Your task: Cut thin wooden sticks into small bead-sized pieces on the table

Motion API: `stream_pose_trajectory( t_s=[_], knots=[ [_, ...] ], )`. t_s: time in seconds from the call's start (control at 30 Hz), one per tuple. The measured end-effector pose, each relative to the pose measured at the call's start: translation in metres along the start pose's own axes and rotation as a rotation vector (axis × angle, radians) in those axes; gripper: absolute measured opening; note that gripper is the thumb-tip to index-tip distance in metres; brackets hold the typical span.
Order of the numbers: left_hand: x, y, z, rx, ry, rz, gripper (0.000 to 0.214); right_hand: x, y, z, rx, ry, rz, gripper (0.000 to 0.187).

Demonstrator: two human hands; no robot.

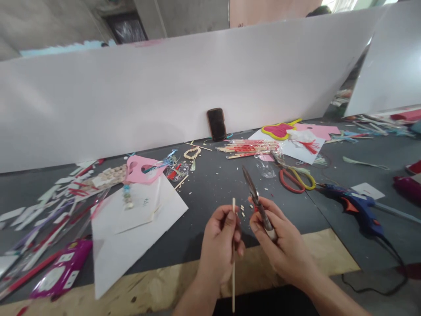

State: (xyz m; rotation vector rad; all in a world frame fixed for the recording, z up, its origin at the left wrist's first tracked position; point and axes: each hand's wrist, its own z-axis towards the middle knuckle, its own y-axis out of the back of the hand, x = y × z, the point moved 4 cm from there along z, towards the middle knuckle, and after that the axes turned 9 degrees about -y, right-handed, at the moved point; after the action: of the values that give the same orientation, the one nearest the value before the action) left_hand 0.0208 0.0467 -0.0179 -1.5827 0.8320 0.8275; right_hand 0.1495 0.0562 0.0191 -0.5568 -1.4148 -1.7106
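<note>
My left hand (222, 241) is closed around a thin pale wooden stick (233, 276). The stick stands nearly vertical in the picture, its top end just above my thumb and its long lower part running toward the front edge. In my right hand (283, 239) is a pair of snips (255, 192) with dark, narrow, pointed blades tilted up and left. The blades look closed, and my fingers wrap the handles. Stick and snips are apart. Between the hands, several short cut stick pieces (242, 208) lie on the dark tabletop (204, 193).
Behind stand a white panel (131, 101) and a leaning phone (216, 124). Right are bundled sticks (250, 147), scissors (292, 179) and a blue glue gun (358, 204) with its cord. Left lie white sheets (112, 250), a pink cutout (144, 171), and a purple packet (66, 265).
</note>
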Motion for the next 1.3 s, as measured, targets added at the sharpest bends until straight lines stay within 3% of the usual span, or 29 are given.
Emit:
stream_pose_trajectory(
  t_s=[0.2,0.3,0.57,0.83,1.3],
  knots=[
    [-0.014,0.013,-0.001,0.071,0.061,0.016,0.023,-0.014,0.016,0.005,0.029,0.051,-0.232,0.019],
    [-0.025,0.022,-0.002,0.092,0.022,0.084,0.022,-0.025,0.018,0.002,0.067,0.094,-0.346,0.022],
    [-0.054,0.034,0.005,0.091,-0.225,0.628,0.024,-0.023,0.004,-0.014,0.191,0.162,-0.364,0.024],
    [-0.052,0.033,0.007,0.083,-0.239,0.742,0.024,-0.024,0.001,-0.016,0.125,0.207,-0.43,0.026],
    [-0.05,0.03,0.006,0.202,-0.203,0.741,0.024,-0.019,-0.004,-0.016,0.093,0.231,-0.444,0.018]
  ],
)
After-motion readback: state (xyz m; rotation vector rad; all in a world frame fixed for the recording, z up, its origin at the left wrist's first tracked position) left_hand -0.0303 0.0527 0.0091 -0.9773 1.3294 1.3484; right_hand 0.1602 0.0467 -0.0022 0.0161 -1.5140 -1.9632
